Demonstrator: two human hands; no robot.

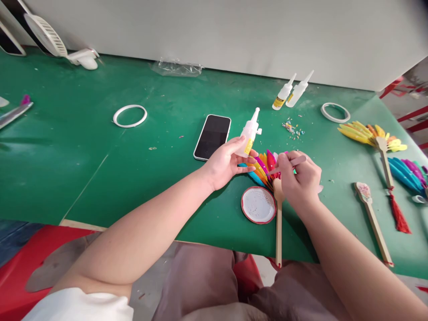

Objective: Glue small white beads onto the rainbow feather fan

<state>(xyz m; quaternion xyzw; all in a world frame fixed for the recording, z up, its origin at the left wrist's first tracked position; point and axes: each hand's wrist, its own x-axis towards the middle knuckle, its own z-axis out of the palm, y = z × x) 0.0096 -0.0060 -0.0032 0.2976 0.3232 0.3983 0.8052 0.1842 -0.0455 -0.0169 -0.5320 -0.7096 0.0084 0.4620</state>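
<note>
Between the fingers of my left hand (224,164) is a translucent glue bottle (248,133) with a yellow label, its nozzle pointing up. A thin pinkish stick (298,160) is pinched in my right hand (299,176), its tip over a multicoloured feather fan (262,167). The fan lies on the table with its wooden handle (279,227) toward me, and small pale dots show on its feathers. My right hand partly hides the fan. Left of the handle sits a round white lid (258,205) with a red rim, holding tiny beads.
A phone (213,137) lies behind my left hand. Two more glue bottles (282,92) stand farther back, near scattered bits (293,129). White rings (129,116) lie left and right. A yellow feather fan (381,138) and a decorated wooden handle (372,218) are at right; a white electric fan (50,35) at far left.
</note>
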